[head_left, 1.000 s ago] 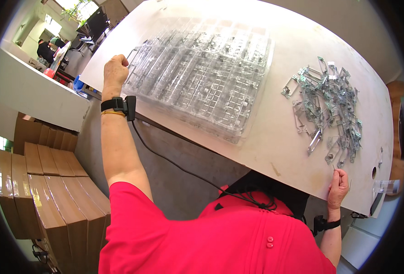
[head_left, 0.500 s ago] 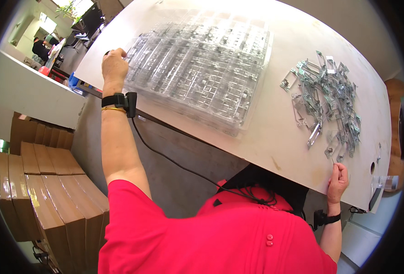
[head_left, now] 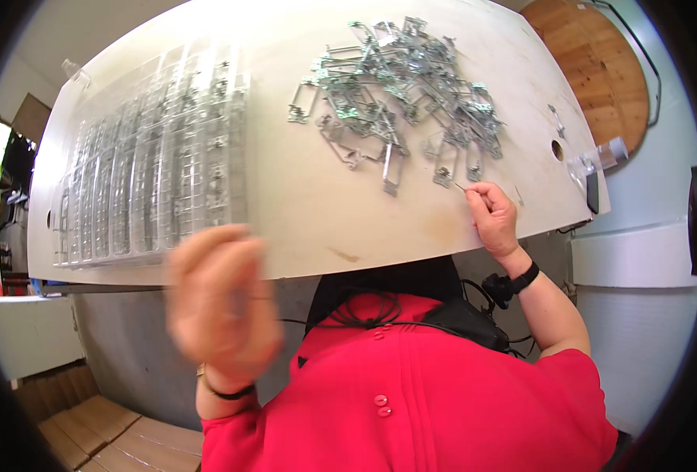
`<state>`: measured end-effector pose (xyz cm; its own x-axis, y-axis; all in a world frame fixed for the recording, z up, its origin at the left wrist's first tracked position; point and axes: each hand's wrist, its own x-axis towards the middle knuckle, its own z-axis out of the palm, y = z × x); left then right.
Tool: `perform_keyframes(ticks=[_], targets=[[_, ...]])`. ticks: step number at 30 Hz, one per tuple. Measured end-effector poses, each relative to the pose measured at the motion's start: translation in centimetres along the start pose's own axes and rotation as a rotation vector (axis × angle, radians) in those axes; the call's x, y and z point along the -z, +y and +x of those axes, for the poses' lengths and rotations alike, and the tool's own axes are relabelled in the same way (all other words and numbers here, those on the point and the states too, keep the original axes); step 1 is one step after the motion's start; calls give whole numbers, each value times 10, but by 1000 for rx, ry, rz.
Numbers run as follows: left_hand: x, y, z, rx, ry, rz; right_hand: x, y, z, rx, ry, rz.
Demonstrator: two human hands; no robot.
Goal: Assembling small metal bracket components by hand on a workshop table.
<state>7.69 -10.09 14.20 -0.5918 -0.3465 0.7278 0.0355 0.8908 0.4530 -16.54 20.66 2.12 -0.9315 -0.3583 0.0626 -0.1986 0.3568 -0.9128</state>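
My left hand [head_left: 222, 295] is raised at the near edge of the table, just right of the clear plastic tray [head_left: 246, 118]. Motion smears its fingers, so I cannot tell whether they hold anything. Rows of small metal parts fill the tray's compartments. At the table's front edge, my right hand [head_left: 494, 219] is closed in a pinch on a thin metal rod [head_left: 460, 188]. The rod's tip points toward a loose pile of metal brackets [head_left: 411, 86], which lies just beyond that hand. Its far end is hidden in the fingers.
A clear plastic bottle [head_left: 600, 156] lies at the table's right edge, near a round hole [head_left: 557, 149]. Beyond that edge is a round wooden board [head_left: 592, 63]. Cardboard boxes [head_left: 120, 429] stand low at the left. A black cable [head_left: 364, 318] runs across my lap.
My left hand has left the tray's far-left side and come back toward me, now blurred. The view has turned right. My right hand still pinches the rod beside the pile.
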Motion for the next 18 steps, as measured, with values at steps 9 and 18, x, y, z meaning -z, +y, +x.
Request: perform_keyframes(ticks=[9,18], targets=[[-133,31,-8,212,-482,-379,11,0,-1,-38,-33,97],[-189,79,24,145,-733,-288,54,12,-2,-114,-111,171]])
